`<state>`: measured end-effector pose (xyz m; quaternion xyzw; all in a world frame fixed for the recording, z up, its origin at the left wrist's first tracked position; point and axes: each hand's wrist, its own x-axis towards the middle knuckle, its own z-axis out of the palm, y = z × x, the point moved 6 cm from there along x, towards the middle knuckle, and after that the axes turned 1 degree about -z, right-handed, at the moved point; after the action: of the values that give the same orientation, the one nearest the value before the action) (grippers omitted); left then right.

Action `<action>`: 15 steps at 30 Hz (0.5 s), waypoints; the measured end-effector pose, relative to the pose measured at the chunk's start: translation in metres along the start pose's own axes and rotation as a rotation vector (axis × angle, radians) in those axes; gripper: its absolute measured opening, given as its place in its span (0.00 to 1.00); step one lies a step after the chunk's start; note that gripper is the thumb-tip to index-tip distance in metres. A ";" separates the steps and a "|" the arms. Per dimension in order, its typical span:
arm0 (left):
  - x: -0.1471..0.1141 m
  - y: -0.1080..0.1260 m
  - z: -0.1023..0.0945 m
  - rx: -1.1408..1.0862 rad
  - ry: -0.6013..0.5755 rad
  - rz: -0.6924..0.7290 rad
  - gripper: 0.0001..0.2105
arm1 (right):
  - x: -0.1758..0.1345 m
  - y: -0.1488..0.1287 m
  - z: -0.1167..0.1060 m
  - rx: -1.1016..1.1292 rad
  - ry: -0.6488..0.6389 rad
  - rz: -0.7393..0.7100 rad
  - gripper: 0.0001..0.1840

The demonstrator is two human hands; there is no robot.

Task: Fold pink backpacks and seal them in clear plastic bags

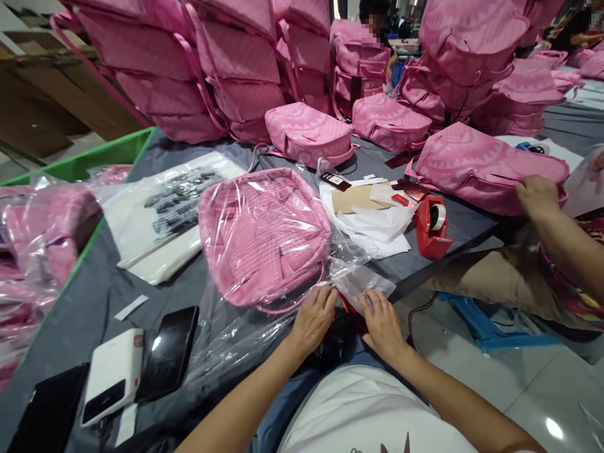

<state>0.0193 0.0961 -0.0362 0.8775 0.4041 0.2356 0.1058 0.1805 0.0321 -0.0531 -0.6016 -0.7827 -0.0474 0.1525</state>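
Note:
A pink backpack [264,236] lies inside a clear plastic bag [236,333] on the grey table [94,302] in front of me. My left hand [314,318] presses on the bag's open end just below the backpack. My right hand [382,324] rests beside it, fingers pinching the loose plastic flap [361,280] at the table's edge. Both hands touch the plastic; neither lifts the backpack.
A red tape dispenser [431,226] and paper sheets [372,220] lie to the right. Phones and a white power bank [113,374] sit at the near left. Stacks of pink backpacks [226,69] fill the back. A co-worker's hand [538,195] holds another backpack [481,167]. A green bin [80,165] holds bagged backpacks.

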 end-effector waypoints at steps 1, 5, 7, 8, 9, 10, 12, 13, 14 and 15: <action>0.003 0.005 -0.001 0.142 0.015 0.146 0.21 | -0.003 -0.002 0.004 -0.011 0.021 -0.006 0.47; 0.025 0.023 0.012 0.321 -0.131 0.677 0.19 | -0.020 -0.005 0.008 0.011 0.133 -0.045 0.33; 0.037 0.025 0.020 0.311 -0.219 0.833 0.12 | -0.029 -0.003 0.006 0.035 0.187 -0.077 0.26; 0.041 0.024 0.023 0.303 -0.247 0.892 0.10 | -0.033 -0.002 0.005 0.049 0.204 -0.088 0.26; 0.043 0.024 0.026 0.296 -0.258 0.932 0.09 | -0.036 0.000 0.006 0.060 0.215 -0.089 0.26; 0.045 0.022 0.029 0.291 -0.252 0.948 0.10 | -0.037 0.002 0.006 0.068 0.223 -0.077 0.27; 0.047 0.020 0.034 0.284 -0.204 0.929 0.13 | -0.034 0.010 0.008 0.067 0.239 -0.020 0.30; 0.046 0.018 0.037 0.281 -0.176 0.908 0.14 | -0.031 0.014 0.008 0.059 0.253 0.010 0.32; 0.045 0.017 0.039 0.277 -0.153 0.889 0.15 | -0.026 0.019 0.008 0.050 0.271 0.031 0.34; 0.043 0.017 0.041 0.271 -0.138 0.878 0.14 | -0.020 0.024 0.007 0.041 0.291 0.043 0.34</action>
<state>0.0748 0.1176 -0.0509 0.9851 0.0136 0.1440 -0.0929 0.2073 0.0214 -0.0681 -0.6017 -0.7400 -0.1149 0.2777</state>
